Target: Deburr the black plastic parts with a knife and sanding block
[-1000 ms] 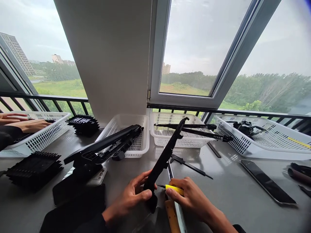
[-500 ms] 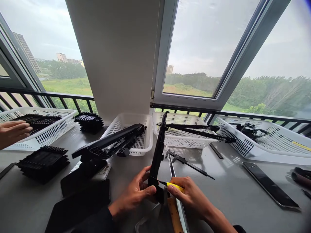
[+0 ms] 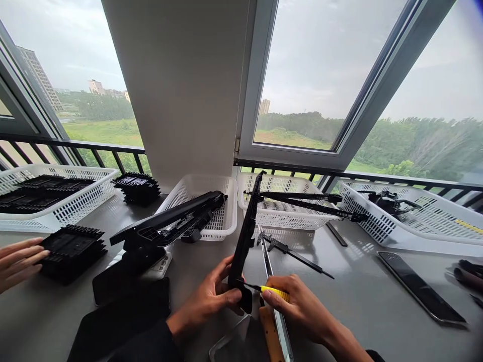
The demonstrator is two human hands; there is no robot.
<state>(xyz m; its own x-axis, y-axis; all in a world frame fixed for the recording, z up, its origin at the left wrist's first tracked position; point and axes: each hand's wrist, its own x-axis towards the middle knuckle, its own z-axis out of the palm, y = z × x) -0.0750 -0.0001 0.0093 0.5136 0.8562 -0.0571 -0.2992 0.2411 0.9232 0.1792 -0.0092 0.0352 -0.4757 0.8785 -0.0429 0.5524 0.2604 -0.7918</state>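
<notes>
My left hand [image 3: 209, 296] grips the lower end of a long black plastic part [image 3: 243, 236], which stands tilted upright. Its fingers are behind the part and the thumb in front. My right hand [image 3: 300, 306] is closed round a yellow-handled knife [image 3: 273, 292]. The knife's thin dark blade points left and meets the part's edge just above my left thumb. Below my hands lie a steel ruler [image 3: 285, 337] and an orange-brown handle [image 3: 270, 334]. A caliper [image 3: 290, 251] rests beyond my right hand.
White baskets [image 3: 222, 234] line the railing, with black parts in or across several. A large black part [image 3: 169, 216] leans over one. At left, another person's hand [image 3: 18, 264] touches a stack of black frames [image 3: 73, 251]. A phone [image 3: 420, 286] lies at right.
The other person's hand has moved from the left basket down to the stack of black frames. My hands, the knife and the black part have barely shifted.
</notes>
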